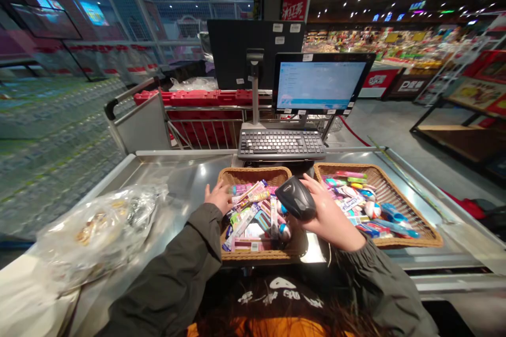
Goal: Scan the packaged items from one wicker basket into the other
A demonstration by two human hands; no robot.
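My right hand (332, 213) grips a black handheld barcode scanner (295, 198), raised over the right side of a wicker basket (255, 172). Inside that basket lie mixed small packaged goods (253, 218), several of them long and narrow, in pink, blue and white. At the basket's left rim is my left hand (220, 197), its fingers apart and nothing visible in them. Whether its fingertips touch the goods I cannot tell. A second wicker basket (425, 216), holding colourful small packaged items (369, 208), stands right of my right hand.
A keyboard (281, 142) and a lit monitor (322, 84) stand behind the baskets on the metal counter (182, 166). Clear plastic bags (103, 231) lie on the left. Beyond the counter are a metal cart (138, 121) and shop displays.
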